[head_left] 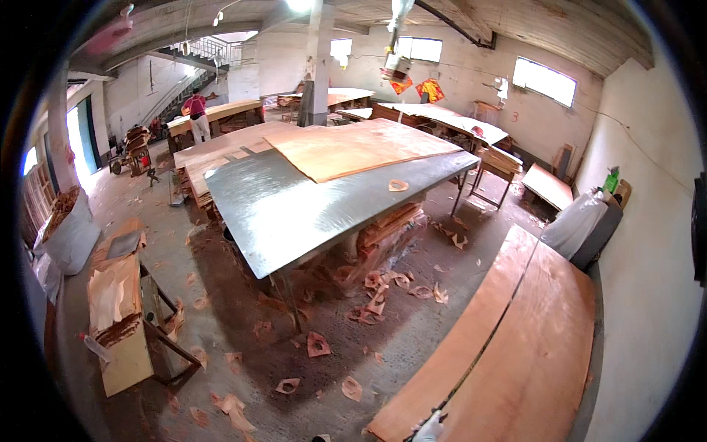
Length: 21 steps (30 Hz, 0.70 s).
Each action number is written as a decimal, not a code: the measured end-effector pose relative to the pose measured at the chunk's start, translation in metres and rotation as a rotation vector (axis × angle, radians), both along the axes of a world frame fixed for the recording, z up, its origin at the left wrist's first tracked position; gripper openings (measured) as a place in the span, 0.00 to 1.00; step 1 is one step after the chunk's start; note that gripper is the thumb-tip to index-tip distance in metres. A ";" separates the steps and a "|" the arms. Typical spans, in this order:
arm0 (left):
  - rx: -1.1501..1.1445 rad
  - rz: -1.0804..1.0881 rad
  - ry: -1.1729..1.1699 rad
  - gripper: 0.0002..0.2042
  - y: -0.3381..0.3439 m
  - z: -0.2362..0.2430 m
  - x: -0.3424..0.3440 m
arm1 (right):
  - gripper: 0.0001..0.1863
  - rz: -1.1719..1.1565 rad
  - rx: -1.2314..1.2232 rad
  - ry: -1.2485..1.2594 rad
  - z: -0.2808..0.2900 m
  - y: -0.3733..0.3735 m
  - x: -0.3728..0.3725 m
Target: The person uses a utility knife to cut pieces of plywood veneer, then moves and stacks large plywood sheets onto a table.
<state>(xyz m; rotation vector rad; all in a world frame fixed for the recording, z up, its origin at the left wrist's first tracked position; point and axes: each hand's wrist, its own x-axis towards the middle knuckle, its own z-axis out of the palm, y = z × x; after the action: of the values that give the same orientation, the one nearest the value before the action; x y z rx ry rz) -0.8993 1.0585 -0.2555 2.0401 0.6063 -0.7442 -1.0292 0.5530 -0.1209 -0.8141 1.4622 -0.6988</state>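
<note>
Ahead of our right grip [429, 428], dark strip [502, 318] spans wood sheet [551, 324]. Our grip appears closed around near end; we judge strip light, stiff, best held there.

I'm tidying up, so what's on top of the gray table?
On the gray table: a large wood sheet and a small scrap. What's under the sheet is hidden.

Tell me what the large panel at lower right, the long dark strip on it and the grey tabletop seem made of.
Large panel: probably wood veneer or plywood, unfinished; brown, with streaky grain.
Long dark strip: I can't tell; too narrow to show material or finish.
Grey tabletop: apparently bare sheet metal, smooth; it throws back bright glare and shows swirling marks.
</note>
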 end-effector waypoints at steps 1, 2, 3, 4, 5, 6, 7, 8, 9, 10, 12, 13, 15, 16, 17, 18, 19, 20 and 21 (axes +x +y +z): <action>-0.046 0.075 -0.013 0.16 0.006 0.001 0.017 | 0.27 0.036 -0.018 0.012 0.016 0.016 0.030; -0.091 0.144 -0.021 0.16 0.010 0.002 0.034 | 0.27 0.076 -0.037 0.026 0.033 0.031 0.058; -0.161 0.212 -0.024 0.16 0.015 0.001 0.050 | 0.26 0.127 0.040 -0.040 0.067 0.046 0.088; -0.252 0.243 0.000 0.15 0.002 -0.001 0.077 | 0.21 0.168 0.050 -0.196 0.064 0.038 0.101; -0.344 0.266 0.032 0.14 -0.017 -0.003 0.106 | 0.22 0.111 0.014 -0.205 0.052 0.023 0.118; -0.431 0.292 0.066 0.13 -0.037 -0.003 0.134 | 0.24 0.055 -0.020 -0.218 0.040 0.008 0.135; -0.628 0.269 0.007 0.15 -0.027 -0.005 0.158 | 0.24 0.082 -0.001 -0.238 0.040 0.013 0.160; -0.838 0.251 -0.041 0.18 -0.011 -0.008 0.180 | 0.25 0.183 -0.022 -0.210 0.045 0.022 0.187; -1.055 0.216 -0.046 0.23 -0.009 -0.008 0.202 | 0.26 0.269 -0.057 -0.170 0.051 0.026 0.211; -1.117 0.332 0.024 0.18 -0.014 -0.010 0.217 | 0.26 0.284 -0.044 -0.173 0.056 0.026 0.234; -0.751 0.221 0.010 0.18 -0.056 -0.010 0.246 | 0.24 0.356 -0.028 -0.248 0.064 0.013 0.273; -0.752 0.223 0.010 0.18 -0.070 -0.007 0.258 | 0.21 0.390 -0.015 -0.330 0.063 0.005 0.294; -0.444 -0.004 -0.122 0.17 -0.085 0.010 0.294 | 0.20 0.448 0.012 -0.344 0.063 -0.011 0.349; -0.445 -0.003 -0.130 0.17 -0.096 0.019 0.310 | 0.19 0.482 0.034 -0.340 0.063 -0.021 0.373; -0.438 -0.012 -0.168 0.17 -0.104 0.028 0.326 | 0.18 0.457 0.087 -0.319 0.063 -0.032 0.402; -0.427 -0.019 -0.201 0.17 -0.112 0.042 0.344 | 0.17 0.517 0.062 -0.338 0.069 -0.037 0.429; -0.445 0.045 -0.167 0.17 -0.123 0.056 0.365 | 0.17 0.499 0.081 -0.289 0.073 -0.037 0.460; -0.446 0.049 -0.163 0.17 -0.138 0.073 0.382 | 0.17 0.478 0.095 -0.231 0.075 -0.036 0.486; -0.466 0.013 -0.226 0.17 -0.153 0.092 0.396 | 0.17 0.539 0.107 -0.238 0.073 -0.035 0.507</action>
<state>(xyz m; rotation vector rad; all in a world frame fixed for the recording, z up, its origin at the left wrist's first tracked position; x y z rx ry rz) -0.5029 0.9051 -0.1634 1.6543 0.2820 -0.5727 -0.5226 0.5182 -0.0483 -0.9533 0.9934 -0.2925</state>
